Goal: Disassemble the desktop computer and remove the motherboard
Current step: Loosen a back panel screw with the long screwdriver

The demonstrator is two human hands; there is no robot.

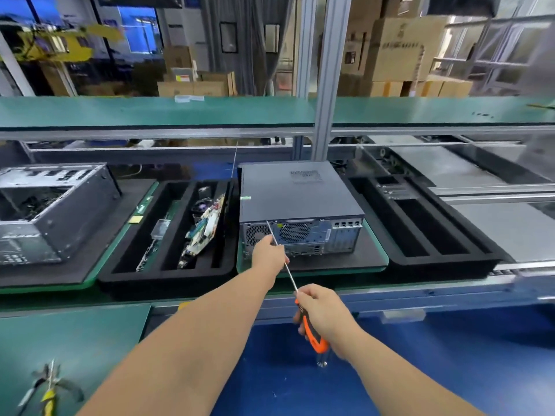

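Note:
A closed black desktop computer (297,199) lies flat on a green-edged pallet, its rear panel with fan grilles facing me. My right hand (322,315) grips the orange and black handle of a long screwdriver (313,333). Its thin shaft runs up and left, and the tip meets the top left of the rear panel. My left hand (268,250) pinches the shaft close to the tip, right against the rear panel.
A black foam tray (126,265) to the left holds circuit boards and parts. An opened computer case (51,211) stands at far left. Another slotted black tray (426,232) sits on the right. Pliers (48,388) lie on the near green mat.

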